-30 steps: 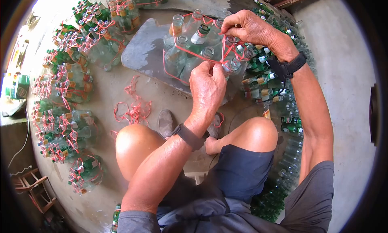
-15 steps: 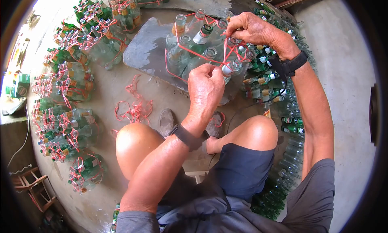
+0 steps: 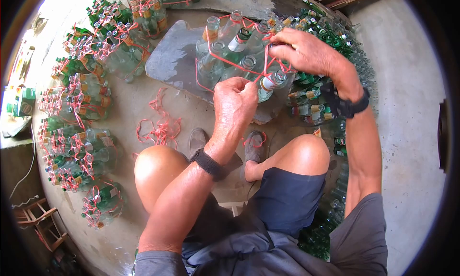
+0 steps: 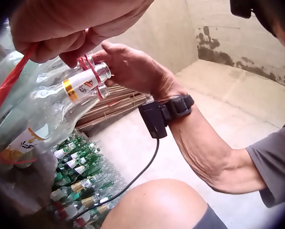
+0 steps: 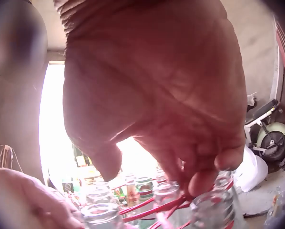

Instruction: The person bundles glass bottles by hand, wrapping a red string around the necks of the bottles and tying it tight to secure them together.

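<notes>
A bundle of clear glass bottles [image 3: 218, 63], with a dark green bottle [image 3: 239, 40] among them, stands upright on a grey slab [image 3: 165, 60]. Red plastic string [image 3: 230, 63] runs around and between the necks. My left hand [image 3: 235, 103] pinches the string between thumb and fingers at the near side, beside a white-labelled bottle [image 3: 271, 81]. Across the bundle's right corner, my right hand [image 3: 309, 51] has its thumb and fingers parted over the bottle necks. In the right wrist view its fingertips [image 5: 202, 183] are right at the string and a bottle mouth [image 5: 211, 205].
More string-tied bottle bundles [image 3: 76, 101] line the left. Loose bottles [image 3: 311, 99] stand packed along the right. A heap of red string [image 3: 158, 130] lies on the floor near my shoes [image 3: 198, 141]. A small wooden stool [image 3: 40, 223] is at lower left.
My left hand has drawn slightly left and down with the string. The right hand's thumb and fingers have parted from a pinch, and the wrist has dropped toward me.
</notes>
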Motion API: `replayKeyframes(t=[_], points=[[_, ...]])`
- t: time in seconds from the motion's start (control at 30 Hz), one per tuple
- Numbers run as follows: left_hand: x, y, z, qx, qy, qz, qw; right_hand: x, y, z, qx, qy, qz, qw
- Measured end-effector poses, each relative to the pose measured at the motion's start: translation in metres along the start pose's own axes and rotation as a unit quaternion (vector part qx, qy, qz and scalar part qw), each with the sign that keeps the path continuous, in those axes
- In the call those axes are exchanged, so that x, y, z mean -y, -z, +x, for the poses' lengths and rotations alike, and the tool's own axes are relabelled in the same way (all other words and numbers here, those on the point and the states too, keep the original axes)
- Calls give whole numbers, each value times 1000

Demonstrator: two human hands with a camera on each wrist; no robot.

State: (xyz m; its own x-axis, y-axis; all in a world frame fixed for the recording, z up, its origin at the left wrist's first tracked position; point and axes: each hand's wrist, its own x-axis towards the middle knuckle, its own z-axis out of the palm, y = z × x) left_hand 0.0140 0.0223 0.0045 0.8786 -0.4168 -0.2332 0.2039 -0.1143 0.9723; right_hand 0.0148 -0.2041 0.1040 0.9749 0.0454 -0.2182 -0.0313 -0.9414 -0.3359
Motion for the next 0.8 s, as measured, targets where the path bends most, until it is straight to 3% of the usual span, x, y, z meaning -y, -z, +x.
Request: replayKeyframes(t=[0.03, 0.07, 0.13, 0.17, 0.23, 0.33, 0.8], points=[[0, 0, 0, 2, 3, 5, 1000, 20, -3, -12, -4, -38, 32, 999], [0, -1, 0, 6, 6, 11, 1000, 12, -19, -20, -91, 32, -75, 992], [-2, 0, 0, 4, 10, 3, 1000, 15, -44, -28, -197, 48, -107, 973], [-3, 0, 0, -2, 14, -8, 1000, 21, -48, -30, -198, 47, -105, 973], [-7, 1, -2, -2, 17, -19, 1000, 33, -54, -31, -205, -45, -90, 974], [-6, 3, -1, -8, 11, -29, 1000, 41, -57, -32, -215, -73, -76, 971], [-6, 20, -6, 0, -26, 47, 999, 34, -68, -28, -249, -63, -39, 966]])
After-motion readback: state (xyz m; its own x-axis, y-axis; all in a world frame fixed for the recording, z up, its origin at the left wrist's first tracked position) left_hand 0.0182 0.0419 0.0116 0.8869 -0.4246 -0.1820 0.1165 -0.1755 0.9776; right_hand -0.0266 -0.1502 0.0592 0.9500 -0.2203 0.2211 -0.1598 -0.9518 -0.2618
